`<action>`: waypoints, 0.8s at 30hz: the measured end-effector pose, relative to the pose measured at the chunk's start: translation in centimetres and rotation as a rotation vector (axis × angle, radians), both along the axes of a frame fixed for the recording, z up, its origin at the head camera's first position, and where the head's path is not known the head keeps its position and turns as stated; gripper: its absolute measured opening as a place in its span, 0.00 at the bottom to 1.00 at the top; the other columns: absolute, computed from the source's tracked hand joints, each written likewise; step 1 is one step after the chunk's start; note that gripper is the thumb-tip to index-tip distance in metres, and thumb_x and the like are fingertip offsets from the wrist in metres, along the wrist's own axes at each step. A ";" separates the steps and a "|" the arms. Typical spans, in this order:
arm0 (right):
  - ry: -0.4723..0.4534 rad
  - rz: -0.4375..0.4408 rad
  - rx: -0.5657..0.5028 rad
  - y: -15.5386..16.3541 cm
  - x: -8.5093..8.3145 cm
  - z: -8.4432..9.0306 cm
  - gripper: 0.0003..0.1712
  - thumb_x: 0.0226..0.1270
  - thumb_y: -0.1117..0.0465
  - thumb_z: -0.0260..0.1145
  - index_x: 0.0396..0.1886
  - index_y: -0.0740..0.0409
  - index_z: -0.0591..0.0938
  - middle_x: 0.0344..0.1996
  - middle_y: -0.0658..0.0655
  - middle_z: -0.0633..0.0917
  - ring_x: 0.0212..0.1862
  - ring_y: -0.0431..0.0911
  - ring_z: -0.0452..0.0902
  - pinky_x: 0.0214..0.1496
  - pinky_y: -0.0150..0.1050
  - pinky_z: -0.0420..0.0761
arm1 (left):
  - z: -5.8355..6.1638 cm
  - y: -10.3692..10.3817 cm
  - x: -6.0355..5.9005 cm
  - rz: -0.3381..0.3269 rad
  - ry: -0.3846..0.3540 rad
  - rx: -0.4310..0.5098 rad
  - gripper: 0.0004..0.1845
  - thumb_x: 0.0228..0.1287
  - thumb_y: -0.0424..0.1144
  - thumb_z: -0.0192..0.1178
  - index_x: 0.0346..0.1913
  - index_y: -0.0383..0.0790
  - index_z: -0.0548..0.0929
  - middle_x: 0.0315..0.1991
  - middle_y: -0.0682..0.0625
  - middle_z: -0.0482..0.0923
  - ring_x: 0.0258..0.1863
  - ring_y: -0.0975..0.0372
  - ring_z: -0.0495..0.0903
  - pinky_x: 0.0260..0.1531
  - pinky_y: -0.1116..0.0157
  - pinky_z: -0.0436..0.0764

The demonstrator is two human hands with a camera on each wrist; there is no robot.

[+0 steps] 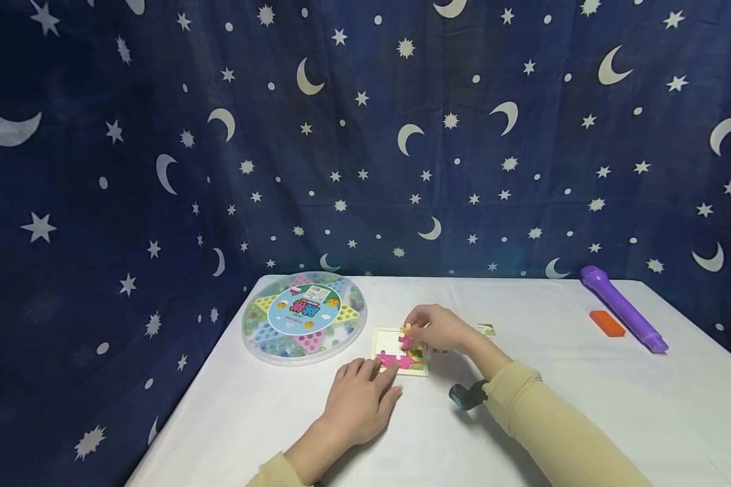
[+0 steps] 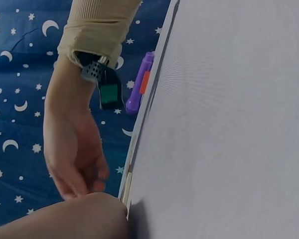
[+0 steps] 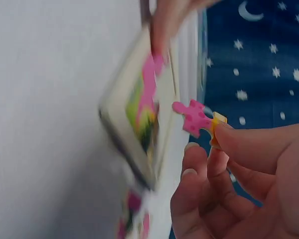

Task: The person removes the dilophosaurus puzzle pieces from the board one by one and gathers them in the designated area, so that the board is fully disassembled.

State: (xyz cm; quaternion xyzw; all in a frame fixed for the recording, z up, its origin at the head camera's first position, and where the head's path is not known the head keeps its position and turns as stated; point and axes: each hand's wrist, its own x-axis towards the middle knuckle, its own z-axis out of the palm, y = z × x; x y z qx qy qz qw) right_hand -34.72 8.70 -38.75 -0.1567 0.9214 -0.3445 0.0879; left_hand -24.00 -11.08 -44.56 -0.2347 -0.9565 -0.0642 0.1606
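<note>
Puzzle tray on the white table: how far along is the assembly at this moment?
Partly done. A few pink pieces already sit along the near edge of the puzzle tray, with pale bare board behind them. In hand: the right hand pinches a pink-and-yellow piece above the tray, not yet seated, while the left hand rests its fingers at the tray's near edge. Left: that piece, plus loose pieces beyond the right hand.

The right hand (image 1: 440, 329) covers the far corner of the tray (image 1: 385, 341), so I can't see what lies under it. Just past that hand, a loose piece (image 1: 486, 329) is too small to read. The wrist view blurs the tray's picture.
</note>
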 end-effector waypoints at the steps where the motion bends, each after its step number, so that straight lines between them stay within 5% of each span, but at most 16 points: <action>1: -0.014 -0.006 -0.006 0.5 -0.1 0.2 0.05 0.62 0.56 0.65 0.36 0.49 0.80 0.31 0.52 0.80 0.28 0.48 0.76 0.25 0.40 0.76 | 0.0 -0.1 0.0 0.000 0.000 0.010 0.24 0.69 0.58 0.40 0.63 0.56 0.72 0.57 0.48 0.71 0.57 0.51 0.65 0.56 0.49 0.62; 10: -0.056 -0.018 0.059 5.7 -0.5 0.5 0.06 0.61 0.56 0.65 0.37 0.51 0.82 0.29 0.53 0.80 0.28 0.49 0.75 0.28 0.39 0.75 | 0.3 -0.4 0.1 0.017 -0.054 0.099 0.22 0.68 0.56 0.45 0.57 0.51 0.76 0.59 0.47 0.72 0.60 0.47 0.66 0.59 0.47 0.61; 24: 0.005 -0.147 0.175 8.9 0.3 -1.2 0.05 0.60 0.58 0.66 0.33 0.55 0.82 0.25 0.53 0.79 0.28 0.46 0.73 0.29 0.40 0.73 | -0.2 -0.2 0.1 -0.027 0.010 0.175 0.20 0.67 0.55 0.49 0.52 0.49 0.80 0.54 0.49 0.74 0.57 0.51 0.69 0.58 0.50 0.63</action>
